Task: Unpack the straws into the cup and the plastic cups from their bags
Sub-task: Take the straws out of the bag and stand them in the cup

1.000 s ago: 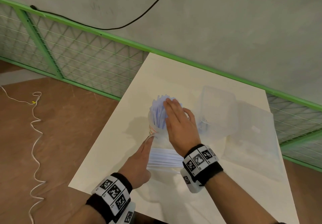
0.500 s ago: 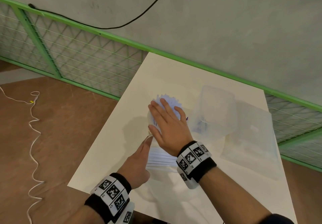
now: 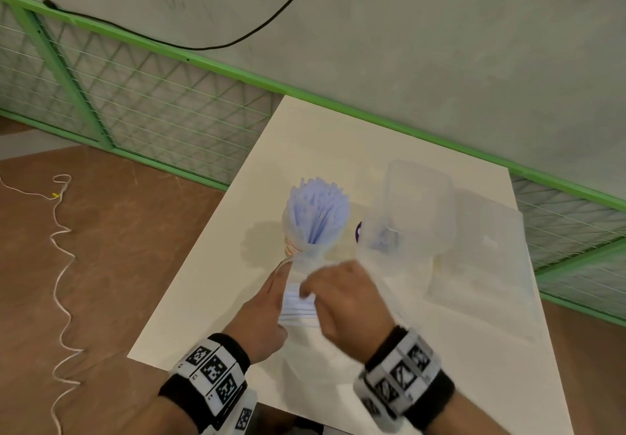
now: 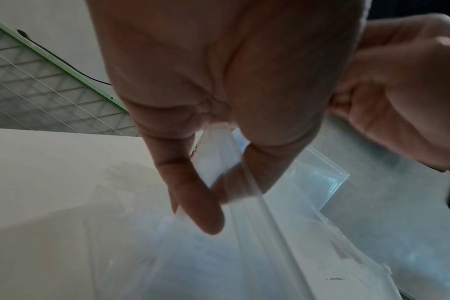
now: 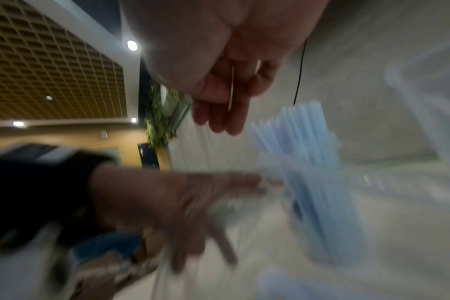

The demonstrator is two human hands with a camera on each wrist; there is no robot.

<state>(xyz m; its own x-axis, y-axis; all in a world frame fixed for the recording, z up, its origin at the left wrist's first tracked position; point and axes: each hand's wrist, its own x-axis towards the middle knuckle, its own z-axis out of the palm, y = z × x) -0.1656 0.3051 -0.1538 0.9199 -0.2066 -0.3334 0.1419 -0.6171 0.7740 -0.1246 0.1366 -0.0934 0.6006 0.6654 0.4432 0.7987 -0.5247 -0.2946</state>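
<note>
- Many pale blue straws (image 3: 318, 207) stand fanned out in a cup (image 3: 291, 245) near the middle of the white desk (image 3: 210, 272), their lower part still wrapped in a clear straw bag (image 3: 299, 302) that trails toward the near edge.
- Left hand (image 3: 262, 312) lies low at the bag's left side; its grip pinches the clear film between thumb and forefinger, as the left wrist view shows.
- Right hand (image 3: 342, 299) sits just right of it, knuckles up, fingers curled onto the bag's film over the straws; blur hides the exact hold.
- Clear plastic cups in their bag (image 3: 416, 207) lie right of the straws, with a flat clear bag (image 3: 487, 265) beyond.
</note>
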